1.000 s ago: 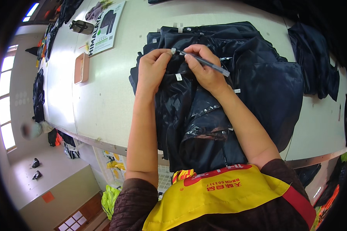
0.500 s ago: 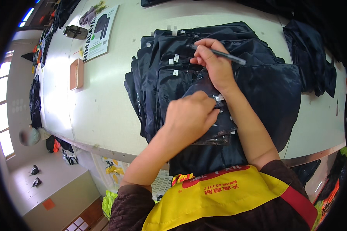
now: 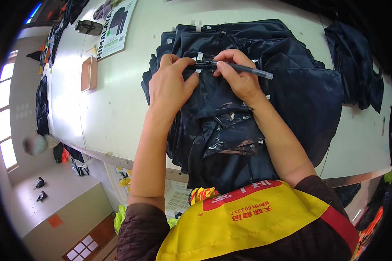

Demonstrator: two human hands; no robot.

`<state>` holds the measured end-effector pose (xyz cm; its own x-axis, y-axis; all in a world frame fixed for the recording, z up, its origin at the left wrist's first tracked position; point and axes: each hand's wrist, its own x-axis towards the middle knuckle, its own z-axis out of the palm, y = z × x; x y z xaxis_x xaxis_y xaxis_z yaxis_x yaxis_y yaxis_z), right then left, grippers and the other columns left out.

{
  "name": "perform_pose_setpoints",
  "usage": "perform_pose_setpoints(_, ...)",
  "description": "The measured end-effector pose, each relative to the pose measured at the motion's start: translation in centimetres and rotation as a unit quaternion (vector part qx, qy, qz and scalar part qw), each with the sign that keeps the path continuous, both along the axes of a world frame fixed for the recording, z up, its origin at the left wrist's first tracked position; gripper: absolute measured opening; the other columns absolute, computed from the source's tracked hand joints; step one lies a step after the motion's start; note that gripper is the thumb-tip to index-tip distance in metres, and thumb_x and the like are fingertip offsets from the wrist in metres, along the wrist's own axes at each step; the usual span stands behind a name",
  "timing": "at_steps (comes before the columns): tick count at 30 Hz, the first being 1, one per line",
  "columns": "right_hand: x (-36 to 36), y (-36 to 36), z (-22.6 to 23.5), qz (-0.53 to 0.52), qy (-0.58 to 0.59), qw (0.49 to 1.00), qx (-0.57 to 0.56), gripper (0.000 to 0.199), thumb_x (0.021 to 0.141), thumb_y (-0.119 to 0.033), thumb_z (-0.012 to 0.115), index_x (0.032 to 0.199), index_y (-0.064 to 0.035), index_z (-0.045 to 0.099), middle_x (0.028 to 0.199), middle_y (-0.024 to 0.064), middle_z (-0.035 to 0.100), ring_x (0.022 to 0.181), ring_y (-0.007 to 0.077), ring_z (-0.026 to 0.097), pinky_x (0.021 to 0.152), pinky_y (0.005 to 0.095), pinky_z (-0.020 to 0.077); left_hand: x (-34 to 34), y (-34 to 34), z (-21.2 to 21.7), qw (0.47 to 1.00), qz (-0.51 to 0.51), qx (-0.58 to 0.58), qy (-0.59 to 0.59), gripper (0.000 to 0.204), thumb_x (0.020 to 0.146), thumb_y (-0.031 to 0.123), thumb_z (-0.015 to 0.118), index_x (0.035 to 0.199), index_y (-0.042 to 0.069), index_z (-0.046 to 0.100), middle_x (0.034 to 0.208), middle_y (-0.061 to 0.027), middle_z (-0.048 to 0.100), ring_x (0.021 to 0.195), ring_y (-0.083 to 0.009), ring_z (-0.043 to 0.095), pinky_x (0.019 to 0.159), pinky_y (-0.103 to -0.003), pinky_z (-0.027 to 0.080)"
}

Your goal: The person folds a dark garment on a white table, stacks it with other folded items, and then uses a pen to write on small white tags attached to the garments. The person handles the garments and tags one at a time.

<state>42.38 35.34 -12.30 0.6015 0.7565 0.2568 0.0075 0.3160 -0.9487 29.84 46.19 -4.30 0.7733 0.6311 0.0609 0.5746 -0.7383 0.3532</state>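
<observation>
Marking looks to be the step in hand: I have both hands up at the far end of a stack of dark garments (image 3: 248,108) lying flat on the pale bench (image 3: 117,108). My left hand (image 3: 172,85) is spread palm down on the cloth, fingers curled over the top fold and pinching near a small white tag (image 3: 200,56), so it is mostly closed on fabric and holds nothing loose. My right hand (image 3: 237,76) is closed around a slim dark pen (image 3: 248,69), gripped between thumb and forefinger, its length lying almost flat across the stack and pointing toward the tag.

I judge the next move calls for the cloth to be kept taut and the pen tip brought finely onto that tag, since the fabric would slide easily.

The garments are thin, slippery-looking dark cloth, folded in soft layers with several small white tags showing along the edges; a crinkled glossy patch (image 3: 231,143) sits nearer my body. More dark cloth (image 3: 357,65) lies to the right. Off to the left are a shallow pinkish tray (image 3: 88,73) and a printed sheet (image 3: 115,26).
</observation>
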Motion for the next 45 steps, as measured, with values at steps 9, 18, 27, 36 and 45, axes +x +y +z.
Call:
perform_pose_setpoints(9,-0.1,-0.1,-0.6,0.006,-0.003,1.000,0.016,0.015,0.083,-0.012,0.060,0.092,-0.0007,0.059,0.076,0.0055,0.062,0.069,0.0101,0.060,0.063,0.0227,0.0479,-0.1,1.1,-0.8,0.993,-0.029,-0.100,-0.049,0.017,0.077,0.014,0.065,0.091,0.005,0.067,0.089,-0.0099,0.060,0.080,-0.0244,0.060,0.071,-0.031,0.046)
perform_pose_setpoints(18,-0.8,0.0,-0.8,-0.037,-0.083,0.996,0.022,0.014,0.081,-0.010,0.062,0.092,-0.0019,0.059,0.078,0.0081,0.063,0.068,0.0148,0.062,0.063,0.0242,0.0490,1.0,1.8,-0.7,0.960,0.021,-0.278,-0.036,0.023,0.083,0.020,0.061,0.090,-0.003,0.065,0.070,-0.0004,0.060,0.067,-0.0058,0.052,0.063,-0.022,0.043)
perform_pose_setpoints(27,-1.2,-0.1,-0.6,-0.056,-0.173,0.983,0.009,0.015,0.079,-0.011,0.064,0.091,-0.0028,0.059,0.080,0.0112,0.064,0.071,0.0224,0.064,0.065,0.0275,0.0501,0.6,2.5,-1.8,0.925,0.056,-0.369,-0.069,0.021,0.085,0.020,0.058,0.091,0.003,0.068,0.066,0.0066,0.053,0.057,-0.0019,0.041,0.052,-0.018,0.032)
perform_pose_setpoints(36,-1.2,0.2,-0.4,-0.050,-0.196,0.979,0.001,0.015,0.079,-0.010,0.064,0.091,-0.0027,0.059,0.081,0.0112,0.062,0.070,0.0224,0.062,0.065,0.0275,0.0494,0.7,2.1,-2.3,0.912,0.104,-0.382,-0.106,0.021,0.085,0.021,0.058,0.089,0.003,0.068,0.064,0.0058,0.052,0.055,-0.0023,0.041,0.051,-0.018,0.032)
perform_pose_setpoints(45,-1.3,0.3,-0.2,-0.052,-0.214,0.976,-0.007,0.016,0.079,-0.010,0.064,0.092,-0.0029,0.059,0.079,0.0108,0.062,0.068,0.0236,0.062,0.063,0.0284,0.0491,0.7,2.1,-2.3,0.916,0.111,-0.373,-0.096,0.022,0.084,0.020,0.058,0.090,0.002,0.069,0.065,0.0053,0.054,0.055,-0.0026,0.041,0.051,-0.019,0.032)
